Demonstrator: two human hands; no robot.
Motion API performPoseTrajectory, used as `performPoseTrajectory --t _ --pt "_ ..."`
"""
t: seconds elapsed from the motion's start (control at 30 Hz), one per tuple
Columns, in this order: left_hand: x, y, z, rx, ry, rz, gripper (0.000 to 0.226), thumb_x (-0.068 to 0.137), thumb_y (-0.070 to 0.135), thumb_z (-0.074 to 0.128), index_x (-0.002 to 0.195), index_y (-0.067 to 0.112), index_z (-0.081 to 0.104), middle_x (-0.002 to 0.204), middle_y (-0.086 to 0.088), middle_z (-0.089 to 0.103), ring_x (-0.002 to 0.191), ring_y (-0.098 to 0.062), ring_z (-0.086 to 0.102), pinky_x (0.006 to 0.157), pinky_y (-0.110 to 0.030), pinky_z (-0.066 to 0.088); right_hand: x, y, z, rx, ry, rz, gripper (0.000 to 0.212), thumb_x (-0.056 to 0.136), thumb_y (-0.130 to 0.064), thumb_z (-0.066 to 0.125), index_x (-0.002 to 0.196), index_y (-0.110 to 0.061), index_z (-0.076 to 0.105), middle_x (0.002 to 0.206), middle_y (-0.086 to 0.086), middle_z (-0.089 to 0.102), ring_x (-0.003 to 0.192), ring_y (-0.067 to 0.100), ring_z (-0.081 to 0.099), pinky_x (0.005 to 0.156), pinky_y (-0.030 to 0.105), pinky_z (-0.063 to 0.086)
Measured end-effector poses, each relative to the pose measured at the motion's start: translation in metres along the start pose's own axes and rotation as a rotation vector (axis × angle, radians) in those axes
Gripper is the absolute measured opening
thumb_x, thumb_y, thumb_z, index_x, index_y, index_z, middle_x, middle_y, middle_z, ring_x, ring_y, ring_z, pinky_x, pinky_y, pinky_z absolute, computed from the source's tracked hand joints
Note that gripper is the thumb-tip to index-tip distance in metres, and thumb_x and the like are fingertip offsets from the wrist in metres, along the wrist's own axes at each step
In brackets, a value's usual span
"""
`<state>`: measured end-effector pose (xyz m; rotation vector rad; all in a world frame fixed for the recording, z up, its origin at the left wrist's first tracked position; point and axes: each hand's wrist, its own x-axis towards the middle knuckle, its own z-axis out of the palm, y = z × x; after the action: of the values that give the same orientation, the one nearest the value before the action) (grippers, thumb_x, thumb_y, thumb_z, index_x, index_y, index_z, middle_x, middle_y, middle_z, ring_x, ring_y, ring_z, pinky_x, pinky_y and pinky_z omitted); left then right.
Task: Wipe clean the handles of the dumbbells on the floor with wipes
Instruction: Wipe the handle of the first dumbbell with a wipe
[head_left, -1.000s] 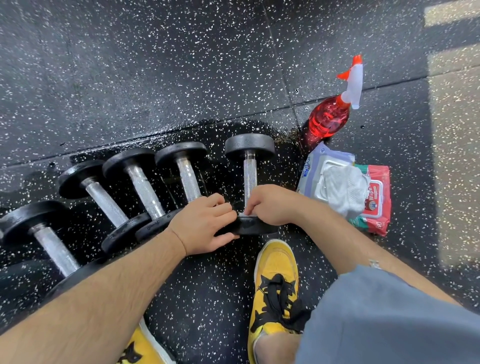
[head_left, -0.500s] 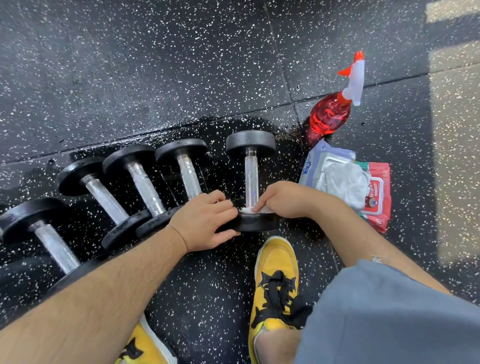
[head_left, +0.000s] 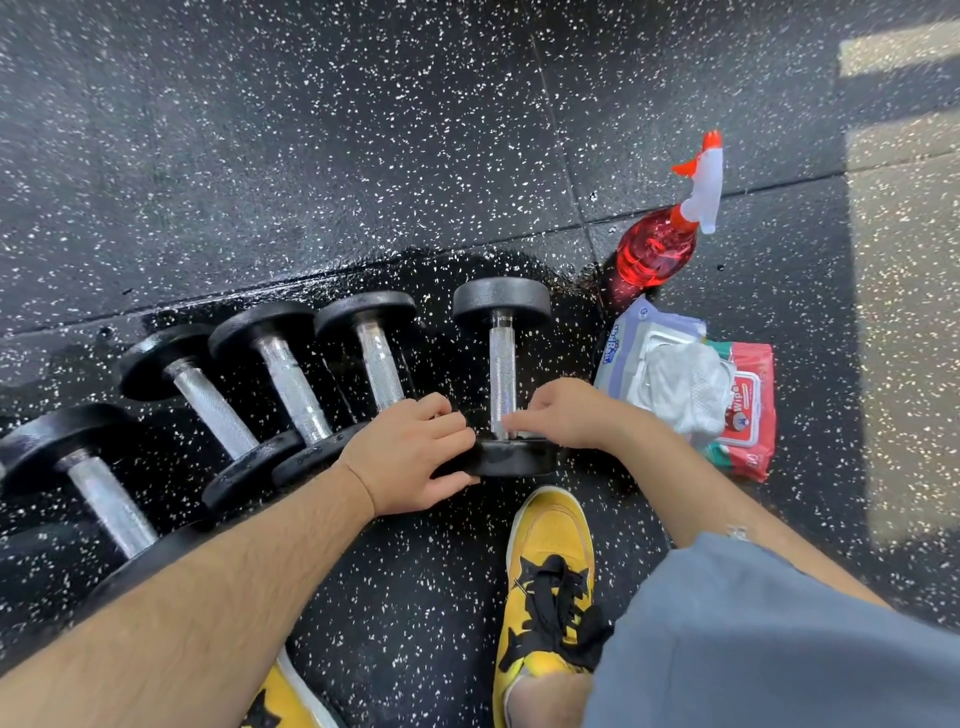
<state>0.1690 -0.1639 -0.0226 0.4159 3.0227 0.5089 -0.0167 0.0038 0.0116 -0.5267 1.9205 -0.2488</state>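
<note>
Gripping near dumbbell (head_left: 502, 364) head: left hand (head_left: 410, 457) | right hand (head_left: 566, 413) touching handle base

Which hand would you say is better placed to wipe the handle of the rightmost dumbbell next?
Probably the right hand: its fingers curl round the near end of the handle of the rightmost dumbbell, while the left hand grips its near weight.
</note>
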Motion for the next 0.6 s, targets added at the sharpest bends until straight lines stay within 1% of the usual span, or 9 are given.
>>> performPoseTrajectory --t 0.1,0.17,0.2,0.23,0.27,0.33,0.4,0.47,0.6 --pt "-0.001 -0.001 0.0 0.0 0.005 -0.008 0.036 0.093 0.052 0.06 0.1 0.017 0.067 0.091 0.007 0.061 0.096 -0.023 0.051 0.07 -0.04 0.053 -0.006 0.001 -0.001 0.15 0.131 0.013 0.039 0.091 -0.05 0.065 0.079 -0.015 0.056 0.071 0.005 0.053 0.065 0.021 0.049 0.062 0.03 0.04" --pt "-0.001 0.0 0.0 -0.001 0.008 -0.01 0.036 0.092 0.052 0.06 0.098 0.017 0.067 0.09 0.007 0.06 0.096 -0.023 0.052 0.069 -0.039 0.053 -0.008 -0.002 -0.003 0.26 0.294 0.009 0.037 0.098 -0.04 0.058 0.085 -0.005 0.057 0.077 0.01 0.063 0.073 0.027 0.059 0.065 0.031 0.044" --pt "-0.001 0.0 0.0 -0.005 0.01 -0.011 0.036 0.092 0.053 0.06 0.098 0.017 0.067 0.09 0.007 0.06 0.096 -0.023 0.052 0.069 -0.039 0.053 -0.007 -0.007 -0.003 0.288 0.361 -0.002 0.039 0.099 -0.038 0.055 0.092 0.001 0.059 0.084 0.013 0.067 0.081 0.031 0.064 0.069 0.033 0.047" --pt "-0.001 0.001 0.001 -0.008 0.014 -0.011 0.037 0.092 0.053 0.06 0.098 0.017 0.067 0.09 0.007 0.06 0.096 -0.023 0.052 0.068 -0.039 0.053 -0.005 -0.014 -0.001 0.298 0.4 -0.015 0.04 0.099 -0.039 0.055 0.098 0.0 0.061 0.089 0.013 0.068 0.087 0.031 0.065 0.073 0.035 0.049" --pt "-0.001 0.001 0.001 -0.007 0.018 -0.012 0.037 0.092 0.053 0.059 0.098 0.017 0.067 0.089 0.007 0.06 0.095 -0.023 0.053 0.068 -0.039 0.053 -0.001 -0.021 0.002 0.286 0.413 -0.019 0.04 0.096 -0.045 0.059 0.1 -0.005 0.061 0.088 0.008 0.067 0.086 0.027 0.064 0.072 0.036 0.049" --pt "0.0 0.0 0.002 -0.003 0.023 -0.017 0.039 0.091 0.054 0.059 0.099 0.017 0.068 0.089 0.007 0.061 0.095 -0.023 0.053 0.069 -0.04 0.054 0.007 -0.033 0.009 0.218 0.428 -0.007 0.045 0.086 -0.054 0.07 0.097 -0.012 0.057 0.082 -0.002 0.061 0.074 0.018 0.058 0.058 0.032 0.041" --pt "0.001 -0.002 0.004 0.0 0.023 -0.03 0.04 0.091 0.054 0.06 0.101 0.016 0.069 0.09 0.007 0.062 0.096 -0.024 0.053 0.07 -0.041 0.054 0.017 -0.039 0.014 0.147 0.476 0.03 0.046 0.08 -0.053 0.076 0.09 -0.014 0.054 0.076 -0.003 0.055 0.068 0.018 0.052 0.049 0.029 0.029" --pt "0.001 -0.003 0.006 -0.008 0.027 -0.042 0.041 0.09 0.054 0.062 0.101 0.016 0.07 0.089 0.006 0.062 0.096 -0.024 0.053 0.07 -0.041 0.054 0.023 -0.039 0.016 0.148 0.51 0.066 0.043 0.077 -0.05 0.077 0.078 -0.016 0.051 0.066 -0.004 0.05 0.06 0.018 0.049 0.046 0.03 0.026" --pt "-0.002 -0.002 0.007 -0.017 0.044 -0.045 0.043 0.089 0.056 0.063 0.104 0.016 0.071 0.09 0.006 0.063 0.096 -0.024 0.055 0.07 -0.041 0.055 0.025 -0.034 0.017 0.261 0.485 0.072 0.044 0.076 -0.043 0.078 0.058 -0.019 0.046 0.052 -0.006 0.045 0.047 0.015 0.041 0.047 0.028 0.029"
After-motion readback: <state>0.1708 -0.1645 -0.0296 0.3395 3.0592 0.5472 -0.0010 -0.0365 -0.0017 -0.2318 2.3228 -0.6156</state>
